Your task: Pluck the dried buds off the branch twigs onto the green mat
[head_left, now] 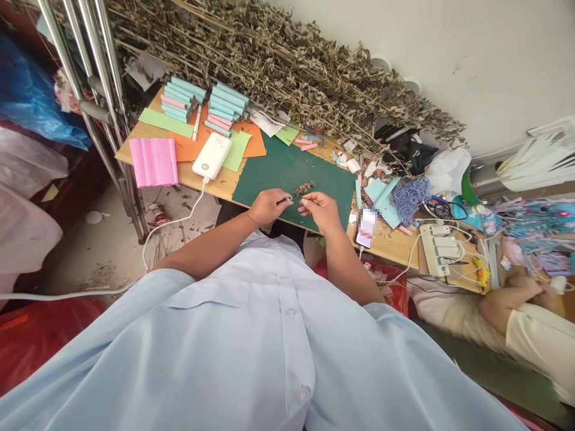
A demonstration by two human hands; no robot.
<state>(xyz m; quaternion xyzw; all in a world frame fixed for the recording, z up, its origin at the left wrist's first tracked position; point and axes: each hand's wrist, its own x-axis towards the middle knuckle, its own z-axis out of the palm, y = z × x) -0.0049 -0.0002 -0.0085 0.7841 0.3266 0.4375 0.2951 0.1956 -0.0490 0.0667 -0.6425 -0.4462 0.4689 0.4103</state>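
Note:
Above the near edge of a green cutting mat, my left hand is closed on a small paper tube; only its pale round end shows at the fingertips. Facing it, my right hand has thumb and fingers pinched together. Whatever the right fingers hold is too small to make out. A little pile of dried, crumbled leaves lies on the mat just beyond both hands.
Stacked blue and pink paper rolls stand at the back left, near a white power bank and pink paper. Dried stalks line the wall. Rightward are a phone, power strip and another person's arm. Crutches lean left.

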